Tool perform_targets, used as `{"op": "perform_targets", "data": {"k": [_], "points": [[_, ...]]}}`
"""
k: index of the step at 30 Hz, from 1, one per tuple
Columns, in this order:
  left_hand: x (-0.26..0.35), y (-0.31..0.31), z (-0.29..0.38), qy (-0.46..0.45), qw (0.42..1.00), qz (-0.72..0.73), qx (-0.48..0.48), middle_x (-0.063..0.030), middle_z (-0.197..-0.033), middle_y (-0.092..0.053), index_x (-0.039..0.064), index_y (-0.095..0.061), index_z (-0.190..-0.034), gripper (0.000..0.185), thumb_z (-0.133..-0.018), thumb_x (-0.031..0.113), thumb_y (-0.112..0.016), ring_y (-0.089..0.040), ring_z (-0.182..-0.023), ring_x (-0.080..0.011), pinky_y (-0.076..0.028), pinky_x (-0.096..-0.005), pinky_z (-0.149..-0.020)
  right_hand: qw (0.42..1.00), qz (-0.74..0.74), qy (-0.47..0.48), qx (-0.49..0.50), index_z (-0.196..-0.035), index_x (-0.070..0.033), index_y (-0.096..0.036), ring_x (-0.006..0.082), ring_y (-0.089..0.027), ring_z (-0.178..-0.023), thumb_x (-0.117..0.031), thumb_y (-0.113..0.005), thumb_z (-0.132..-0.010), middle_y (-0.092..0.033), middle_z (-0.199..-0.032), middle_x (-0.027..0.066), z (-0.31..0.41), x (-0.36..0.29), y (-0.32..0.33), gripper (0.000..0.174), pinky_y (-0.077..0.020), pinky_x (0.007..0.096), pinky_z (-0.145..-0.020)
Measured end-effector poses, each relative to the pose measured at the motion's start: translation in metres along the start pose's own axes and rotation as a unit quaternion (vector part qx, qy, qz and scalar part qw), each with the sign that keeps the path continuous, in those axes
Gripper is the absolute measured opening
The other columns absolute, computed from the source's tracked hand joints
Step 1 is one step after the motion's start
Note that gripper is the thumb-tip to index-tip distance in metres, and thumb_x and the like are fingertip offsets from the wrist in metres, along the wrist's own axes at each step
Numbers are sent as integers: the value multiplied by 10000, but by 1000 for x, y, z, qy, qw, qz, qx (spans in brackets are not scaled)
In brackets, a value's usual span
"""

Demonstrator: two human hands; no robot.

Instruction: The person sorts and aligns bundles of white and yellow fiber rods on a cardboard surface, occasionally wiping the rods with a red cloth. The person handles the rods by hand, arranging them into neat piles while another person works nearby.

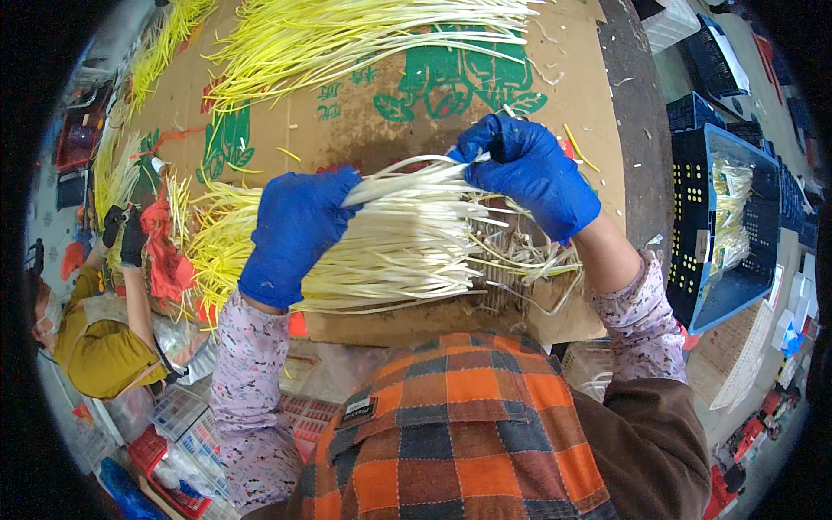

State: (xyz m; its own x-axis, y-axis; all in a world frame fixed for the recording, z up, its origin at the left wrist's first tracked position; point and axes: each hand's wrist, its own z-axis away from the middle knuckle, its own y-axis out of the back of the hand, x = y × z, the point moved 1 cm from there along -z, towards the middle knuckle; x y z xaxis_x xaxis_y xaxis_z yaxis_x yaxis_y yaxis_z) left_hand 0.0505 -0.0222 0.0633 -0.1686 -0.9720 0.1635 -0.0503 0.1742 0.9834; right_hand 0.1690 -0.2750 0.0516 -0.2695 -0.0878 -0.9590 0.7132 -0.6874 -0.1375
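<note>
My left hand (299, 231), in a blue glove, is closed around a small bunch of yellow chives (413, 185). The bunch's pale stems stretch to the right, just above a larger pile of yellow chives (396, 260) lying on flattened cardboard (305, 136). At the stems' white ends, the gloved fingers of my right hand (530, 175) are pinched together on them. Those fingertips are partly hidden by the glove. Below my right hand lies a tangle of withered stem scraps (536, 257), touching the pile's white ends.
Another chive heap (370, 45) covers the table's far side. To the right stands a blue plastic crate (702, 227) holding bagged chives (731, 214). At the left, a co-worker (107, 331) in black gloves handles chives beside a red plastic bag (162, 247). The dark table edge (640, 130) runs along the right.
</note>
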Motion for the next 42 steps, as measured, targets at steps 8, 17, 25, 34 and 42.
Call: {"op": "perform_targets", "data": {"k": [8,17,25,34,42], "points": [[14,4,-7,-14,997,45,-60,-119,-774,-665,194,-667,-905,196,-718,181,-724,-636,-715,-367,-475,-465,-594,999,-29,-28,28,-963,-10,-686,129,-651,-849,28,-687,-819,-710,-951,70,15,10,30,149,-528,281,-781],[-19,27,-20,-20,999,41,23,-124,-749,-669,169,-688,-937,159,-796,228,-733,-653,-680,-345,-486,-441,-586,991,-61,0,123,-1026,7,-667,144,-655,-815,-32,-623,-887,-714,-969,87,26,11,60,150,-519,271,-738],[-47,22,-95,-60,997,-48,30,-156,-1156,-646,174,-569,-1348,627,-798,408,-758,-614,-1052,-350,-482,-443,-852,990,12,68,125,-1084,35,-657,169,-664,-884,-195,-522,-1022,-719,-1032,102,27,29,71,274,-505,289,-839],[-43,-25,-36,-41,998,11,39,-83,-1207,-627,176,-654,-1185,429,-777,232,-774,-571,-1139,-312,-459,-435,-961,779,559,220,179,-1261,-139,-634,354,-579,-1158,-157,-655,-884,-637,-1227,151,-11,42,73,378,-449,411,-1000],[-54,-33,15,72,992,98,-27,-87,-1093,-663,107,-667,-1101,306,-823,213,-737,-611,-1015,-315,-491,-432,-871,860,503,81,-12,-1130,-103,-698,341,-649,-940,-190,-641,-902,-689,-1019,151,12,19,45,251,-521,395,-805]]}}
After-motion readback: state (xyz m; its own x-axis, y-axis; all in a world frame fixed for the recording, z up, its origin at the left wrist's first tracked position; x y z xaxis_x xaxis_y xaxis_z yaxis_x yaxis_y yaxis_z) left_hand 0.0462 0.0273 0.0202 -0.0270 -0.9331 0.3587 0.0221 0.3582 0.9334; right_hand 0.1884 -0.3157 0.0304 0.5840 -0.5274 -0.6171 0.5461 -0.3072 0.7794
